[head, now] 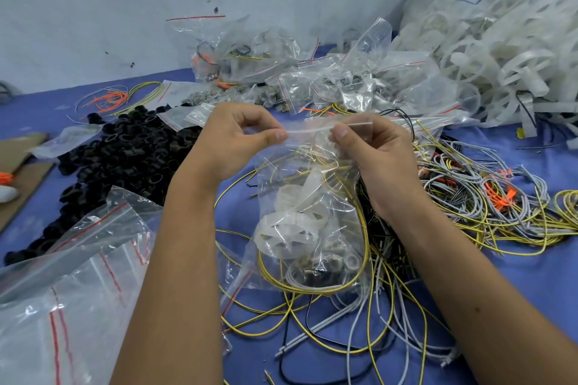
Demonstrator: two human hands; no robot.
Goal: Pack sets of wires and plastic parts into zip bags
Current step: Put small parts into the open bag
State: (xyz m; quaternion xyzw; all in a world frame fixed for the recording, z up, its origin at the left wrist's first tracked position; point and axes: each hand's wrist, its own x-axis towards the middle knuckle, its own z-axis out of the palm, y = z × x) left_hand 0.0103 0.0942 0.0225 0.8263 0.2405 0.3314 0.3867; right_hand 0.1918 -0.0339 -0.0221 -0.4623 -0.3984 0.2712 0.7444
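You hold the filled zip bag (308, 212) upright above the desk (516, 278), pinched at its zip strip (308, 131) by both hands. The bag hangs between your forearms, over the loose tangle of yellow-green and grey wires (469, 206). Inside it sit a coiled yellow-green wire, grey wire, white plastic rings (291, 212) and small parts at the bottom.

Risks from this position:
- The seal may stay partly open if you run the strip unevenly; small parts could then fall out when the bag is tossed on the pile of packed bags (312, 72).
- A wire loop that rides up into the mouth can be trapped in the zip and prevent closure. Whether any wire crosses the strip cannot be told here.
- The bag's lower corner lies close to the loose wires beneath; one could snag and drag along.

Hand pose: the left hand (240, 134) grasps the strip's left part, thumb on the near face, fingers curled behind. The right hand (366, 147) grasps the strip further right in the same way, thumb forward, fingers clenched on the far side. Both wrists are raised, forearms converging from the lower edge, with a pile of black plastic rings (125, 153) left of them
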